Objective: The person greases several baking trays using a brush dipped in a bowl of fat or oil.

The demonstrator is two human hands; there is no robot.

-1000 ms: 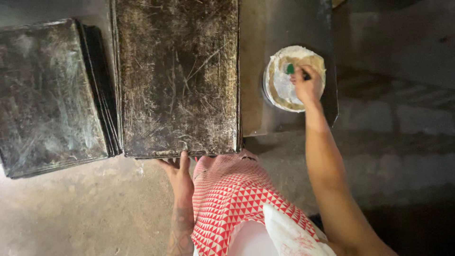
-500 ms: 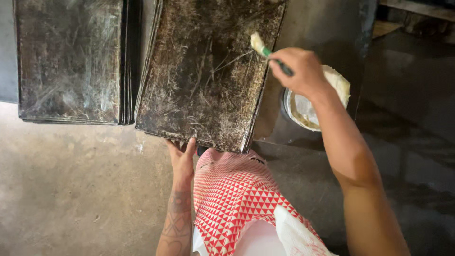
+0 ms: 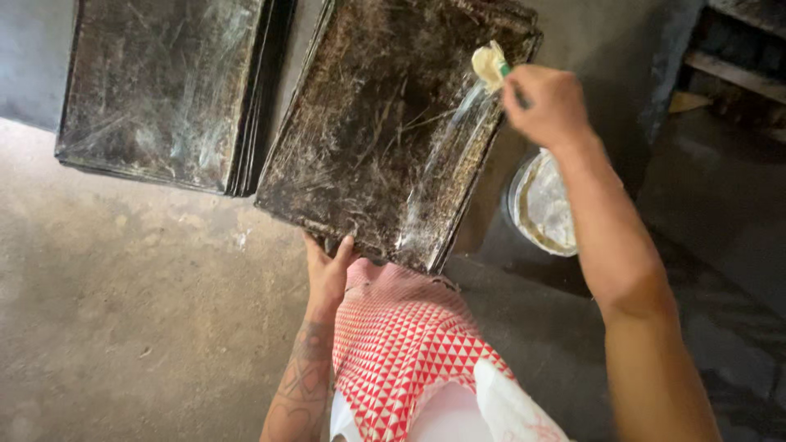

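A dark, scratched metal baking tray (image 3: 385,123) lies on top of a stack on a concrete surface. My right hand (image 3: 544,102) grips a green-handled brush (image 3: 491,65) whose pale, greasy bristles touch the tray's far right edge. A shiny wet streak runs down the tray's right side below the brush. My left hand (image 3: 327,270) holds the tray's near edge, fingers under the rim. A round bowl (image 3: 540,205) of pale grease sits to the right, partly hidden by my right forearm.
A second stack of dark trays (image 3: 164,90) lies to the left. Bare concrete (image 3: 139,311) spreads at the lower left. Red and white patterned cloth (image 3: 409,352) covers my lap below the tray. Dark wooden boards (image 3: 737,57) stand at the upper right.
My right hand lifted the brush out of the bowl and carried it onto the tray's right side, leaving a wet streak. My left hand stayed at the near edge.
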